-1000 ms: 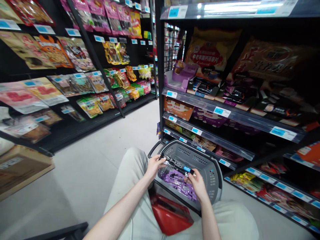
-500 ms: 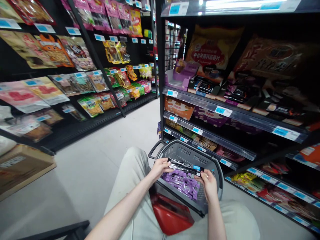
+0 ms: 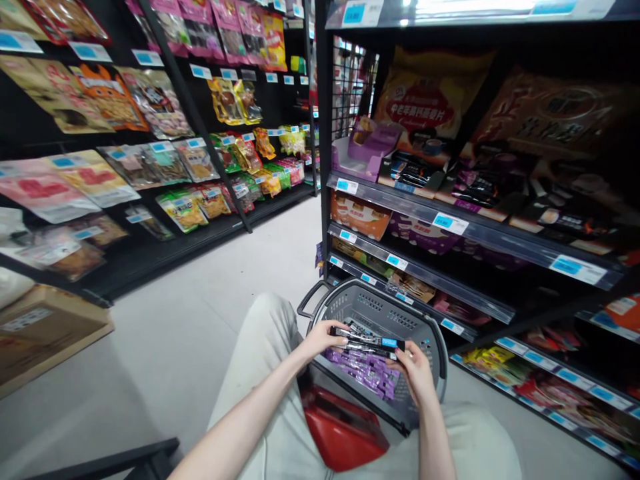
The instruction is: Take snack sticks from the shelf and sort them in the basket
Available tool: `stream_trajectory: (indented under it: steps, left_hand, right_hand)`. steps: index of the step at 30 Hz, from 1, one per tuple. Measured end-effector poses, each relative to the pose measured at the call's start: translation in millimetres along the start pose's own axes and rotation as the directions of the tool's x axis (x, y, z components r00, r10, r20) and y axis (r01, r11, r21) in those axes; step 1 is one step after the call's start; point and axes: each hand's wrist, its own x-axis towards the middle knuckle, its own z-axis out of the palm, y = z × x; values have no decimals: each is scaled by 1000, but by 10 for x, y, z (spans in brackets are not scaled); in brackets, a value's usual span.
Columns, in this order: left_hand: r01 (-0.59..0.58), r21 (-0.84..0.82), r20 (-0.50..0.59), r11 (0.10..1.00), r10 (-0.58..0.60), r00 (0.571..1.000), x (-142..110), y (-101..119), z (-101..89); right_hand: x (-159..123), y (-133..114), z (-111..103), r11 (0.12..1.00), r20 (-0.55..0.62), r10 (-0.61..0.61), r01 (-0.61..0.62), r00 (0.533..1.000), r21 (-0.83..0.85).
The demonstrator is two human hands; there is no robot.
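Observation:
Between my two hands, slim black stick packets (image 3: 367, 341) with a small blue patch lie lengthwise above the grey shopping basket (image 3: 440, 347). My left hand (image 3: 326, 337) pinches their left end between thumb and fingers. Around their right end the fingers of my right hand (image 3: 413, 365) are closed. Beneath them, inside the basket, rests a heap of purple stick packets (image 3: 367, 375). More black packets show partly behind the held ones; how many are in my hands I cannot tell.
A red container (image 3: 343, 427) sits between my knees under the basket. At right stands a shelf rack (image 3: 400, 257) with boxed sachets and large bags. Snack bags fill the left shelves (image 3: 150, 243). A cardboard box (image 3: 50, 333) is on the floor at left.
The held black packets have spread apart a little, so more than one now shows. My right hand has shifted slightly left and its fingers have curled more.

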Motion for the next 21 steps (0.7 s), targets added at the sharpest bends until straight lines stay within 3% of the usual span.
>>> stream_trajectory:
  steps: [7, 16, 19, 21]
  left_hand:
    - [-46, 167, -42, 985, 53, 998, 37, -100, -7]
    - [-34, 188, -67, 982, 47, 997, 4, -31, 22]
    - [-49, 367, -12, 929, 57, 998, -25, 8, 13]
    - [-37, 507, 85, 861, -8, 996, -63, 15, 33]
  right_hand:
    - [-9, -13, 72, 976, 40, -58, 65, 998, -206]
    - [-13, -8, 54, 969, 64, -87, 100, 994, -226]
    - [6, 25, 39, 959, 46, -141, 147, 989, -240]
    - [16, 61, 56, 953, 16, -174, 172, 985, -248]
